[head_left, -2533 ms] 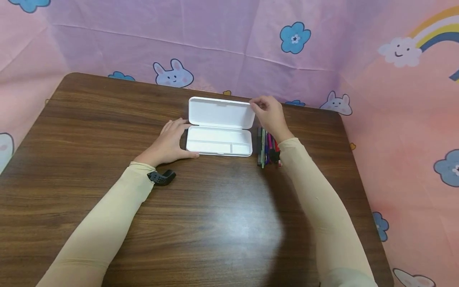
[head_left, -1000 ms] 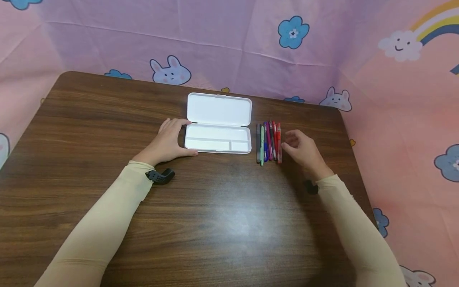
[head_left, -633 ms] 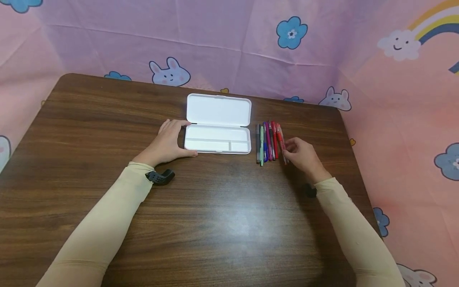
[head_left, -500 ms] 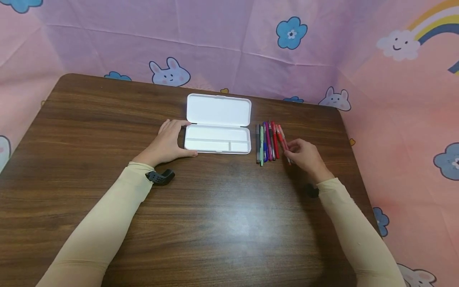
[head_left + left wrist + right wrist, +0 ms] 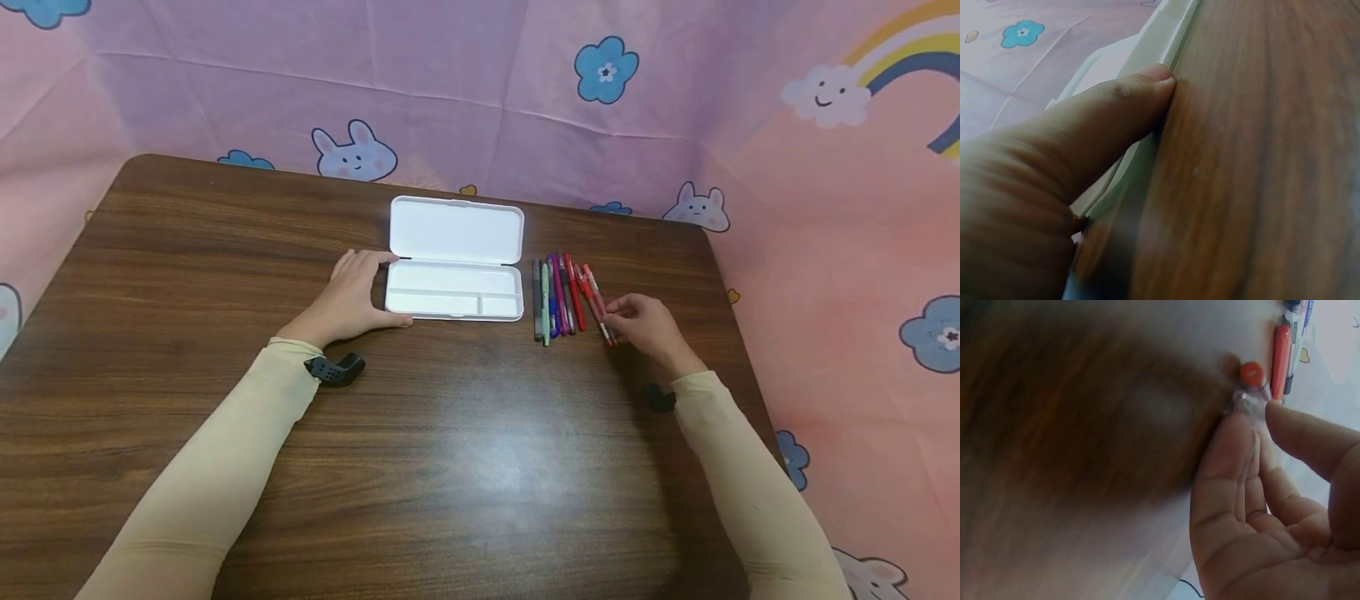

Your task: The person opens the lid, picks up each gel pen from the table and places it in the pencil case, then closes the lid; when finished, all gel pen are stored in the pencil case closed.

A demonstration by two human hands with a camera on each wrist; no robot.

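Observation:
A white pencil case (image 5: pixel 453 307) lies with its lid (image 5: pixel 456 230) raised, showing its divided inside. At its left end, my left hand (image 5: pixel 347 298) holds it, thumb along the front edge and a finger at the hinge side. In the left wrist view the thumb (image 5: pixel 1129 100) presses the case's side. Several pens and markers lie side by side right of the case, among them a green pen (image 5: pixel 546 304). My right hand (image 5: pixel 648 327) pinches the rightmost red pen (image 5: pixel 596 292), tilted beside another red pen. Its clear end (image 5: pixel 1246 403) shows between the fingertips in the right wrist view.
Everything sits on a brown wooden table (image 5: pixel 420 467). Its far edge meets a patterned pink and purple cloth (image 5: pixel 450 83). A dark wrist device (image 5: pixel 335 369) is at the left sleeve's cuff.
My right hand has left the lid's corner and come down to the pens. It has drawn the rightmost red pen's near end to the right. The left hand stays on the case.

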